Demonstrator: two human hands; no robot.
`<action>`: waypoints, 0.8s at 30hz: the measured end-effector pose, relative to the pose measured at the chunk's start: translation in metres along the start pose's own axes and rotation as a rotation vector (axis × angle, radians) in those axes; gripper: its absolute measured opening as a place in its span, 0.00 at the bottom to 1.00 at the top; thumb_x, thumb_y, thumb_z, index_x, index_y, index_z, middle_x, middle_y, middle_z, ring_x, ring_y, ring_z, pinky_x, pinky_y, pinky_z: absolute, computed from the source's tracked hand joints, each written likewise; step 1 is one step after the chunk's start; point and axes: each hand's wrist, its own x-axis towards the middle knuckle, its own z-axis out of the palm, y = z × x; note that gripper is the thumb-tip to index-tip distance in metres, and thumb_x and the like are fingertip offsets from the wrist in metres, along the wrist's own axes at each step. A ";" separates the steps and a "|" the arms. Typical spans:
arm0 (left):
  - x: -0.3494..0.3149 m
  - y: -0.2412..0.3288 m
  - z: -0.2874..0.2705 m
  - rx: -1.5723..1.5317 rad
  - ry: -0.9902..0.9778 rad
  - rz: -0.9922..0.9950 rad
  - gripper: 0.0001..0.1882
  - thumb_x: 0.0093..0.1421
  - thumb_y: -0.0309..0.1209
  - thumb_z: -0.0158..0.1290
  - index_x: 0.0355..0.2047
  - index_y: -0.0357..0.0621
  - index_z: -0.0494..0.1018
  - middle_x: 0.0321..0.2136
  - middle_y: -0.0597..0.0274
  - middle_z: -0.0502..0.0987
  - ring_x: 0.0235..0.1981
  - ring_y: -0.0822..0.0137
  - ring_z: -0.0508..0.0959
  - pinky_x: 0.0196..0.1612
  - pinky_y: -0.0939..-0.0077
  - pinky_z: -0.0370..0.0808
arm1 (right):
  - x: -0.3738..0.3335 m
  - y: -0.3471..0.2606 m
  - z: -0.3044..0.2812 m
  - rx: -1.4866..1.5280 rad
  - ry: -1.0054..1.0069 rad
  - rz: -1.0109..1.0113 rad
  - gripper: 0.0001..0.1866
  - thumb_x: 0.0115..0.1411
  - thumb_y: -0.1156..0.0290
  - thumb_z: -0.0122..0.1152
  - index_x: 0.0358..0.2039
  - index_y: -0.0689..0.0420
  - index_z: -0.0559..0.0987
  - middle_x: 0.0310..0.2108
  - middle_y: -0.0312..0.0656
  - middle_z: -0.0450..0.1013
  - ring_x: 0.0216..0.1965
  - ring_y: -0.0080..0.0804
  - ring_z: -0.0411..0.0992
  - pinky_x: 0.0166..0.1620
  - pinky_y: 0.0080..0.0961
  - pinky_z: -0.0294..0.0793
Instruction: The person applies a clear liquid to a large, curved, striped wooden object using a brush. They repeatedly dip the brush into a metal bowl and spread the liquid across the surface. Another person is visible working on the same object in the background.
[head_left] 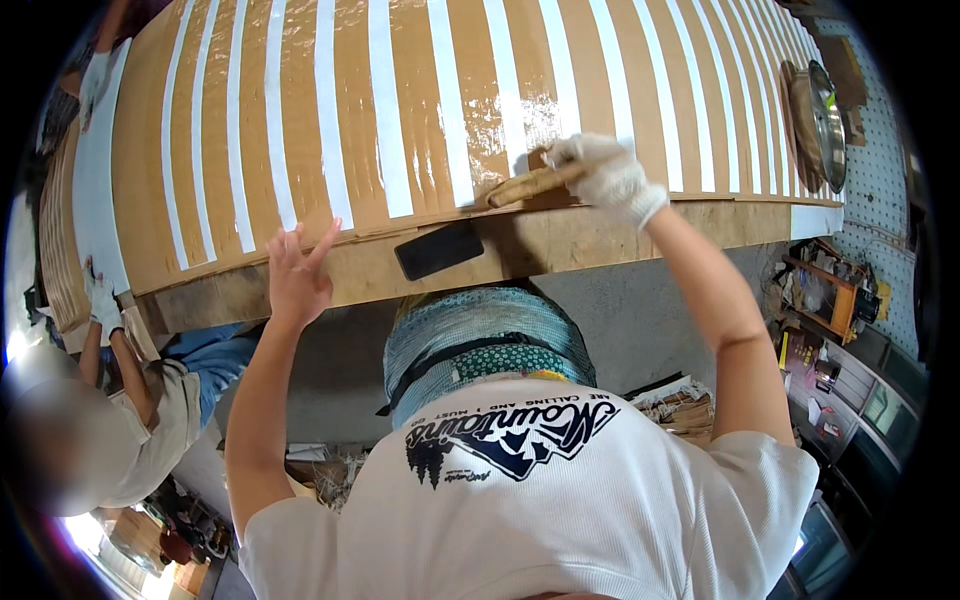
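Note:
A wide brown cardboard sheet [350, 110] with long white stripes covers the table in front of me. My left hand [303, 275] is bare, its fingers spread against the near edge of the sheet. On my right hand [610, 180] is a white knit glove, and its fingers are closed round a tan, wooden-looking stick-like tool [530, 187]. That tool lies low over the striped sheet near its front edge; its far side is partly hidden by the hand. Just beyond it the surface shines as if wet. Between my hands, a dark phone [440, 250] rests on the wooden table edge [560, 245].
At the right end of the table stands a round metal basin [828, 125]. Another person [140, 420] with gloved hands is at the left end, beside stacked sheets [62, 235]. A wooden shelf [825, 295] and cluttered surfaces are off to the right.

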 end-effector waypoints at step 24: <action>0.005 -0.011 0.009 -0.062 -0.086 -0.048 0.45 0.41 0.31 0.59 0.63 0.79 0.66 0.62 0.48 0.51 0.63 0.30 0.51 0.60 0.21 0.55 | 0.366 0.055 -0.157 -0.090 0.448 0.187 0.24 0.54 0.79 0.65 0.52 0.57 0.74 0.47 0.49 0.77 0.49 0.44 0.75 0.52 0.32 0.74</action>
